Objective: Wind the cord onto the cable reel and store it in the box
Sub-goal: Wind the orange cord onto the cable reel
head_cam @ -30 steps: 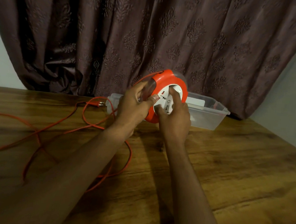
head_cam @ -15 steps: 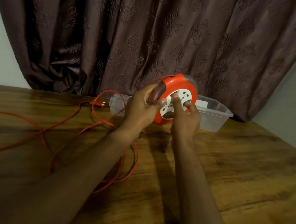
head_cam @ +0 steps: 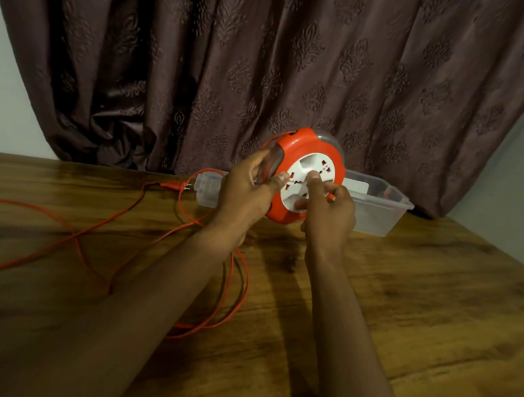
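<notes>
While hands grip reel, cord sprawls left; box behind.

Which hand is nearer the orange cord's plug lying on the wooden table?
Left. The left hand grips the reel's rim just right of the plug; the right hand is farther right, on the white socket face.

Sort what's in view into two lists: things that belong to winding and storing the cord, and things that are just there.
Part of the job:
cable reel, held up by the left hand
right hand at the reel's white hub
orange cord, loose on the table
plug
clear box

Just there:
curtain
wooden table
</notes>
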